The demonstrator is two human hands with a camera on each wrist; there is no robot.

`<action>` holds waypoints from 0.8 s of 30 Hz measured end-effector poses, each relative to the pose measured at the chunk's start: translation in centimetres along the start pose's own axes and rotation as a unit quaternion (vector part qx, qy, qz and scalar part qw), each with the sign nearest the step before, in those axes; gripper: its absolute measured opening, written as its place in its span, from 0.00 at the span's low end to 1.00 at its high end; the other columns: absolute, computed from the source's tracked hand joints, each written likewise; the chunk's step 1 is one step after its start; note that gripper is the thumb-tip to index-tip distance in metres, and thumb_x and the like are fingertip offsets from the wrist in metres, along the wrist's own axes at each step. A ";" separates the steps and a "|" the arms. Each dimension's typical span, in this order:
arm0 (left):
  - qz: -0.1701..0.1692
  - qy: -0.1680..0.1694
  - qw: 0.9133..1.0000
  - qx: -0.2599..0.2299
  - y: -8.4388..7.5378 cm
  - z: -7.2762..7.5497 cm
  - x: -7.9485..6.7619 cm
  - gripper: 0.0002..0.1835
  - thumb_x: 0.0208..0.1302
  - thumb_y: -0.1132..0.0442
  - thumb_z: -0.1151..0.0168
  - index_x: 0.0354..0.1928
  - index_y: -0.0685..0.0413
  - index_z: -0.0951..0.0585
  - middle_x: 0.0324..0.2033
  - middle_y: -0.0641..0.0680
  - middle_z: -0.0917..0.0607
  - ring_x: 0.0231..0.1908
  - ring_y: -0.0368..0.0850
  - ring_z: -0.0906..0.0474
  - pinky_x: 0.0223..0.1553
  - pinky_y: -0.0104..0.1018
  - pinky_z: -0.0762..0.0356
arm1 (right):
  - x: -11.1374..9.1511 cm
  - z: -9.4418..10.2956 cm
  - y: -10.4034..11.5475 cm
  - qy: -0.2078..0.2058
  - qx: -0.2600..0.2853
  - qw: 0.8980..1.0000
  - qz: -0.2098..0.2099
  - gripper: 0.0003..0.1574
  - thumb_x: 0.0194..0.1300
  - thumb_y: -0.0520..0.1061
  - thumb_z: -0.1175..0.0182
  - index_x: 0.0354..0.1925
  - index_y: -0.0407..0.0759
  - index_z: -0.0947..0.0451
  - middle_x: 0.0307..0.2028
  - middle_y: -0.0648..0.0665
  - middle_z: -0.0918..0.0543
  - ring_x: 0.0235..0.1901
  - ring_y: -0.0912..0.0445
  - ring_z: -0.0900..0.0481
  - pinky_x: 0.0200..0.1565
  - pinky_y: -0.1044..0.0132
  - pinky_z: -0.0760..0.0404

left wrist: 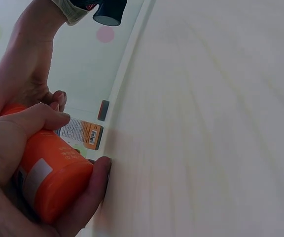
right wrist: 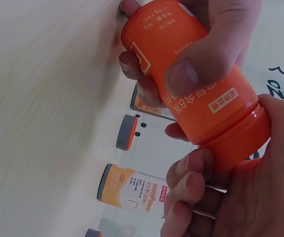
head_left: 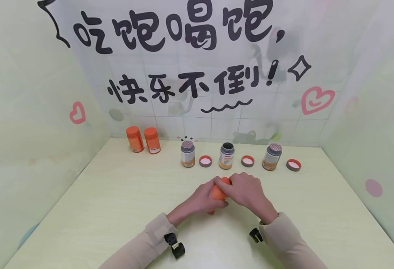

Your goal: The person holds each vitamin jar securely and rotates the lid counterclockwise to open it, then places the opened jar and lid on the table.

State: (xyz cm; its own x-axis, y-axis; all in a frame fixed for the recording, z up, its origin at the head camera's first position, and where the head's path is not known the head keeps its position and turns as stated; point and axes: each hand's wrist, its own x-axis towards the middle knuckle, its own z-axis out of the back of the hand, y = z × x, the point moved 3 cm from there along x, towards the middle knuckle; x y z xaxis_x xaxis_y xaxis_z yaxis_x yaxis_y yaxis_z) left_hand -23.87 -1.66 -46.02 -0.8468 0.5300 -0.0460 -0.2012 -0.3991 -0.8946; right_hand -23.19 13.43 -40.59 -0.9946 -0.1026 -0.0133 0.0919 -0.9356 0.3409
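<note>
An orange pill bottle (right wrist: 181,64) is held between both hands above the table. My left hand (head_left: 206,196) grips its body, the thumb lying across the label in the right wrist view. The fingers of my right hand (head_left: 247,188) curl round the bottle's orange cap (right wrist: 240,140), which sits on the neck. In the left wrist view the bottle's base (left wrist: 65,192) faces the camera, tilted. Behind the hands stand a grey bottle with an open mouth (head_left: 227,157) and two grey bottles with patterned seals, one at left (head_left: 188,155) and one at right (head_left: 272,158).
Three upturned caps, left (head_left: 205,161), middle (head_left: 247,161) and right (head_left: 293,164), lie beside the grey bottles. Two capped orange bottles, one (head_left: 135,140) and another (head_left: 152,141), stand at the back left. A wall with black lettering (head_left: 193,86) closes off the table's back.
</note>
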 end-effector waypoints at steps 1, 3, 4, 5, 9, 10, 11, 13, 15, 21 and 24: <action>-0.004 0.000 1.000 0.001 0.1 0.0 0.0 0.25 0.56 0.56 0.28 0.54 0.40 0.29 0.39 0.49 0.18 0.21 0.45 0.21 0.20 0.37 0.20 | 0.0 0.0 0.0 0.002 0.003 1.000 0.003 0.40 0.66 0.77 0.57 0.13 0.50 0.32 0.14 0.50 0.33 0.16 0.54 0.32 0.19 0.65 0.42; -0.008 0.001 1.000 0.002 0.1 0.1 0.1 0.24 0.56 0.56 0.28 0.52 0.40 0.28 0.39 0.49 0.18 0.25 0.44 0.21 0.22 0.36 0.19 | 0.1 -0.1 -0.1 0.006 0.008 1.000 0.010 0.40 0.66 0.76 0.56 0.14 0.50 0.32 0.14 0.51 0.32 0.16 0.54 0.32 0.20 0.65 0.42; -0.010 0.001 1.000 0.004 0.1 0.1 0.1 0.24 0.56 0.56 0.28 0.52 0.39 0.28 0.40 0.49 0.19 0.26 0.44 0.20 0.22 0.36 0.19 | 0.1 0.0 -0.1 0.009 0.012 1.000 0.012 0.39 0.66 0.77 0.56 0.15 0.50 0.31 0.14 0.51 0.32 0.16 0.54 0.32 0.20 0.65 0.42; -0.012 0.001 1.000 0.006 0.1 0.2 0.2 0.23 0.57 0.56 0.28 0.51 0.39 0.28 0.40 0.48 0.19 0.29 0.43 0.20 0.23 0.36 0.19 | 0.2 0.0 -0.1 0.012 0.015 1.000 0.014 0.39 0.65 0.77 0.55 0.15 0.50 0.31 0.15 0.51 0.32 0.17 0.54 0.31 0.20 0.65 0.42; -0.012 0.003 1.000 0.002 0.1 0.2 0.2 0.21 0.57 0.57 0.28 0.49 0.38 0.28 0.40 0.49 0.19 0.32 0.44 0.21 0.23 0.37 0.19 | 0.3 0.1 -0.2 0.020 0.024 0.999 0.023 0.37 0.66 0.76 0.55 0.18 0.50 0.30 0.16 0.50 0.32 0.17 0.54 0.31 0.21 0.65 0.42; -0.011 0.003 1.000 0.000 0.1 0.2 0.2 0.21 0.57 0.57 0.28 0.49 0.38 0.28 0.40 0.49 0.19 0.32 0.44 0.21 0.22 0.37 0.19 | 0.3 0.1 -0.2 0.021 0.023 0.999 0.025 0.37 0.66 0.77 0.55 0.19 0.50 0.30 0.16 0.50 0.32 0.18 0.54 0.31 0.21 0.65 0.41; -0.011 0.004 1.000 -0.001 0.1 0.2 0.2 0.21 0.58 0.57 0.28 0.49 0.38 0.29 0.40 0.49 0.19 0.32 0.44 0.21 0.23 0.37 0.19 | 0.3 0.2 -0.2 0.021 0.023 0.999 0.028 0.37 0.65 0.77 0.54 0.19 0.50 0.29 0.16 0.51 0.32 0.18 0.54 0.31 0.21 0.65 0.41; -0.010 0.005 1.000 -0.003 0.1 0.2 0.2 0.21 0.58 0.57 0.29 0.50 0.39 0.29 0.41 0.49 0.19 0.31 0.45 0.20 0.23 0.37 0.19 | 0.3 0.2 -0.2 0.023 0.023 0.999 0.034 0.37 0.65 0.77 0.54 0.20 0.50 0.29 0.16 0.51 0.32 0.18 0.54 0.31 0.21 0.65 0.41; -0.009 0.006 1.000 -0.003 0.1 0.2 0.2 0.22 0.58 0.57 0.29 0.50 0.39 0.29 0.41 0.49 0.19 0.30 0.45 0.20 0.23 0.37 0.19 | 0.2 0.3 -0.2 0.026 0.023 0.999 0.039 0.36 0.65 0.76 0.53 0.21 0.50 0.29 0.17 0.51 0.32 0.18 0.55 0.31 0.21 0.65 0.41; -0.006 0.010 1.000 -0.001 0.0 0.2 0.2 0.23 0.60 0.58 0.30 0.54 0.38 0.29 0.42 0.48 0.19 0.33 0.45 0.20 0.24 0.37 0.18 | 0.1 0.5 -0.2 0.031 0.033 0.998 0.054 0.30 0.65 0.73 0.50 0.25 0.50 0.30 0.17 0.51 0.32 0.17 0.56 0.33 0.20 0.66 0.42; -0.004 0.012 1.000 -0.003 -0.1 0.2 0.2 0.24 0.60 0.58 0.30 0.54 0.38 0.29 0.42 0.48 0.19 0.32 0.44 0.21 0.24 0.37 0.18 | 0.1 0.6 -0.2 0.039 0.041 0.996 0.064 0.26 0.64 0.69 0.49 0.27 0.51 0.29 0.17 0.51 0.31 0.17 0.56 0.33 0.20 0.66 0.41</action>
State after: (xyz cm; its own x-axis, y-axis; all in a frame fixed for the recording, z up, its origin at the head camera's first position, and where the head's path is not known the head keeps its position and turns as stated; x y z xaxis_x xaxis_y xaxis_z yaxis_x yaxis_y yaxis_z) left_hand -24.11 -1.73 -45.88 -0.8327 0.5515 -0.0496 -0.2052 -0.3906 -0.8974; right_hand -23.30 13.83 -40.15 -0.9682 -0.2475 -0.0363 0.2099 -0.8826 0.4208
